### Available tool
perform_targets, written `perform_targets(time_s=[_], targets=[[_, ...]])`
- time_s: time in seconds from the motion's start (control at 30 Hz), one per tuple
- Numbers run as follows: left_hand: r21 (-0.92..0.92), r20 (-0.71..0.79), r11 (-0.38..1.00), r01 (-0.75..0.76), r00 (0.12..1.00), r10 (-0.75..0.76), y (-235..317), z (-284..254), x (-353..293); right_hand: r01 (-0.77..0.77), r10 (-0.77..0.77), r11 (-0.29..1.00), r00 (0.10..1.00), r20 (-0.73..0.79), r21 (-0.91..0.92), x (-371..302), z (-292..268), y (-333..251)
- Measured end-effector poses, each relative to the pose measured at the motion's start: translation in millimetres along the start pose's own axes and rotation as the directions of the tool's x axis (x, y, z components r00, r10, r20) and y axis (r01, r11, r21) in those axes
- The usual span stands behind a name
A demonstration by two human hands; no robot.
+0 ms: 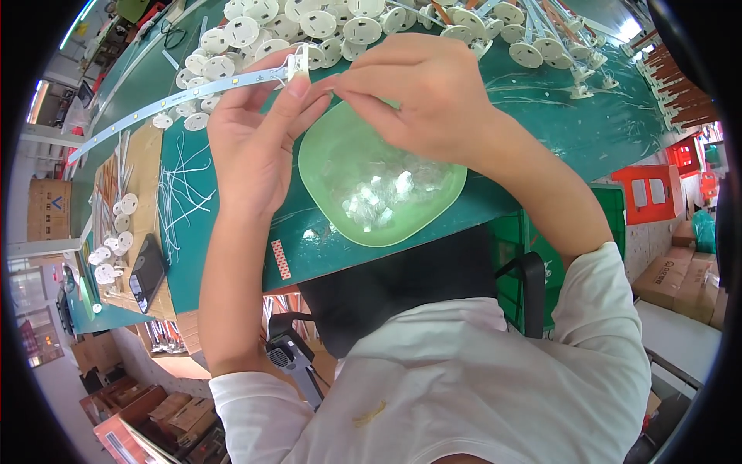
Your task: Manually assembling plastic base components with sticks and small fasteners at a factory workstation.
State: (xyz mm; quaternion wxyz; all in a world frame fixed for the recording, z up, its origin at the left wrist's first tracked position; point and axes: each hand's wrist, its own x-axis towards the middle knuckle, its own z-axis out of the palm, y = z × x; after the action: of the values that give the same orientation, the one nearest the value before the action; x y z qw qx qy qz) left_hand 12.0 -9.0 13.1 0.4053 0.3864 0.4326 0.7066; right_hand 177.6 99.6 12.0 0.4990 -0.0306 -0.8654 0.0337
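Observation:
My left hand is closed around one end of a slim white LED strip, which stretches out to the far left. A small white plastic end piece sits at that end, above my thumb. My right hand is pinched close beside the left fingertips; whatever lies between its fingers is too small to make out. Below both hands stands a light green plastic bowl. Inside it lie several small clear, shiny pieces.
White round discs are heaped along the far side of the green table. Loose white wires and a dark phone on cardboard lie to the left. A green crate and a chair armrest stand below the table edge.

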Motion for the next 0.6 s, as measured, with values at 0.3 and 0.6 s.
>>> perform_targets(time_s=[0.3, 0.6], targets=[[-0.143, 0.046, 0.990, 0.016, 0.999, -0.009, -0.3, 1.0, -1.9, 0.217, -0.211, 0.967, 0.976, 0.057, -0.132, -2.8, 5.3, -4.0], [-0.083, 0.072, 0.993, 0.082, 0.994, -0.076, -1.2, -2.0, -2.1, 0.133, -0.144, 0.986, 0.983, 0.112, 0.104, -1.8, 4.9, -8.6]])
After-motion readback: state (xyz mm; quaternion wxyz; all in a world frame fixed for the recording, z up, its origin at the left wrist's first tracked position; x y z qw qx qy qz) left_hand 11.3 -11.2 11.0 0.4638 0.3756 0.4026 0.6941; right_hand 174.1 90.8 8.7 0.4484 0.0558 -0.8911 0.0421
